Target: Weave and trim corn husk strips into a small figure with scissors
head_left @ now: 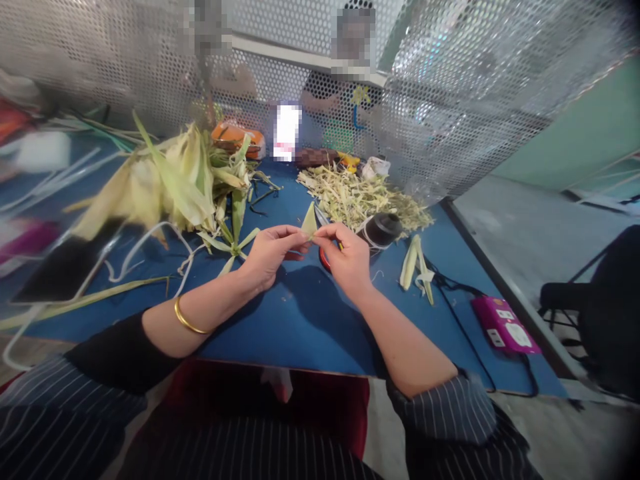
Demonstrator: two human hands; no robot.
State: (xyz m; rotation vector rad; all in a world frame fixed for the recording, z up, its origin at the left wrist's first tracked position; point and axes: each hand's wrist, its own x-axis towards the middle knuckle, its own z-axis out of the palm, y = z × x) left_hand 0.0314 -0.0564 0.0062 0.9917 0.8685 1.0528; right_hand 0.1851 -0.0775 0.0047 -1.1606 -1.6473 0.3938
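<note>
Above the blue table, my left hand and my right hand meet at the fingertips. Between them they pinch a pale green piece of corn husk, its pointed end standing up. Just behind my right hand lie scissors; a red handle and part of a blade show, the rest is covered. A black spool of thread is close by on the right. Left of my left hand, a star-shaped husk piece rests on the table, near a large bundle of corn husks.
Husk scraps are heaped at the back. Folded husk strips and a purple power box with black cords lie right. A black phone with a white cable lies left. A lit phone stands before the perforated screen, people beyond.
</note>
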